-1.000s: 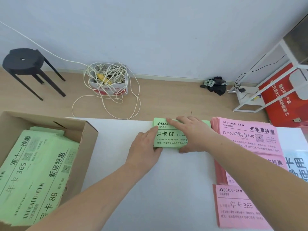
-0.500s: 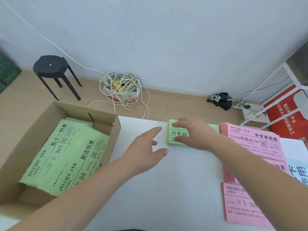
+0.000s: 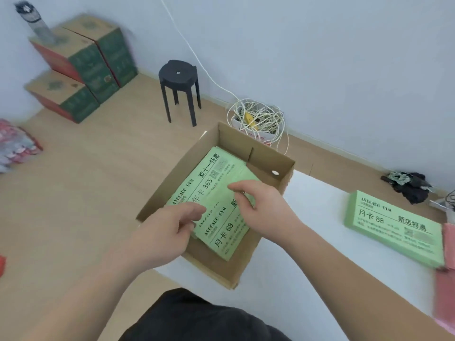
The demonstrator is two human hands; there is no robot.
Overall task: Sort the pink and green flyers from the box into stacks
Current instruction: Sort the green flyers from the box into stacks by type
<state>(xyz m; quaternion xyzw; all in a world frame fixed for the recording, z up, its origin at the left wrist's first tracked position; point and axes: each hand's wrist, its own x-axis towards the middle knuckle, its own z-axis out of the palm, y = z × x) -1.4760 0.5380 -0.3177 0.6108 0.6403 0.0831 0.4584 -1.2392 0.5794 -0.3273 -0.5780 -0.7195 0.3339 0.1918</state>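
Observation:
An open cardboard box (image 3: 261, 143) sits on the left end of the white table (image 3: 320, 279) and holds several green flyers (image 3: 209, 173). Both hands are inside it, on the top green flyer (image 3: 225, 236). My left hand (image 3: 167, 235) touches that flyer's left edge with its index finger stretched out and its thumb beside the edge. My right hand (image 3: 263, 207) pinches the far part of the flyer with curled fingers. A sorted stack of green flyers (image 3: 394, 227) lies at the table's right. Pink flyer stacks (image 3: 444, 299) show blurred at the right frame edge.
On the floor behind the table stand a black stool (image 3: 178, 75), a tangle of white cable (image 3: 258, 116) and stacked green and red cartons (image 3: 86, 62). A dark cloth bundle (image 3: 411, 185) lies by the wall. The table's left edge runs under the box.
Both hands left the green stack on the table and moved left into the box. The view swung left, so the pink stacks are now at the frame's right edge.

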